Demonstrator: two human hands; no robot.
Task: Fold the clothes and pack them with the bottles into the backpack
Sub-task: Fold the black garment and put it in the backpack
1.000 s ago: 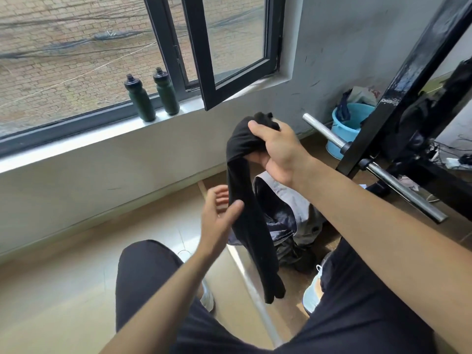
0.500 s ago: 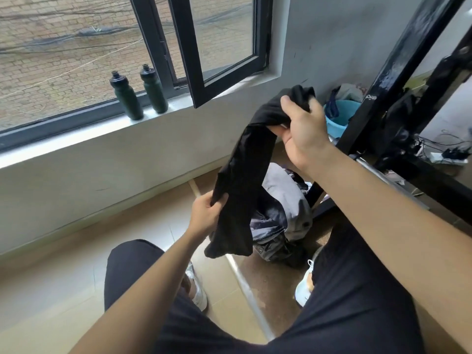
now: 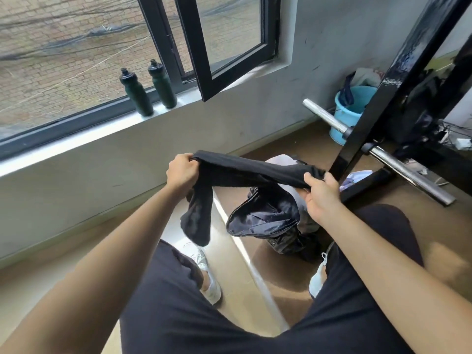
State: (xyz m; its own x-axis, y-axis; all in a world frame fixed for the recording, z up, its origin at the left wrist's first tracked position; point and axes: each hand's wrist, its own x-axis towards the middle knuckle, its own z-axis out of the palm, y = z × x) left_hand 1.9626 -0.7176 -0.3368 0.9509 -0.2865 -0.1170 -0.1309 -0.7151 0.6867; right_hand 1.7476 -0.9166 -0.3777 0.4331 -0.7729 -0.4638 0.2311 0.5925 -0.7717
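A black garment (image 3: 245, 169) is stretched almost level between my hands. My left hand (image 3: 181, 172) grips one end, and a loose tail of the cloth hangs down below it. My right hand (image 3: 320, 191) grips the other end. Under the garment, on the floor between my feet, stands a grey and dark blue backpack (image 3: 270, 215) with its mouth open. Two dark green bottles (image 3: 136, 92) (image 3: 162, 84) stand upright side by side on the window sill, well beyond my hands.
A black metal frame (image 3: 383, 98) with a chrome bar (image 3: 398, 164) slants across the right. Behind it sits a blue bucket (image 3: 351, 111) holding cloths. An open window sash (image 3: 204, 47) juts inward above the sill. Pale cloth (image 3: 357, 177) lies by the frame's foot.
My left hand took hold of the hanging garment and rose. My right hand came down to the right. The cloth went from hanging vertically to stretched sideways above the backpack.
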